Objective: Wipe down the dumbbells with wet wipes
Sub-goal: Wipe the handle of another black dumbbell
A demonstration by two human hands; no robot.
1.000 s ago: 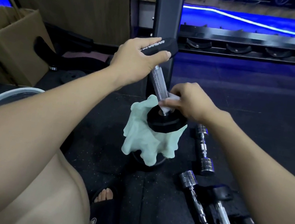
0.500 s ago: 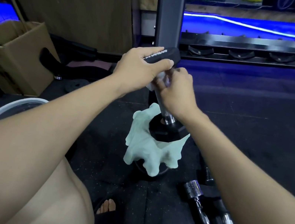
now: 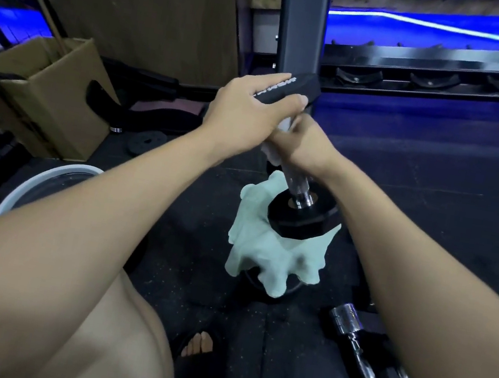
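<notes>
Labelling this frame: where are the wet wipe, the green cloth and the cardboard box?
wet wipe [image 3: 285,127], head view, white bit above right hand.
green cloth [image 3: 252,245], head view, draped middle.
cardboard box [image 3: 58,97], head view, front face.

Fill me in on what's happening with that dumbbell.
A person is wiping a dumbbell stood on end on a pale green cloth. The left hand grips the top black weight, steadying it. The right hand is wrapped around the upper handle with a white wet wipe. More chrome dumbbells lie on the floor nearby.
</notes>
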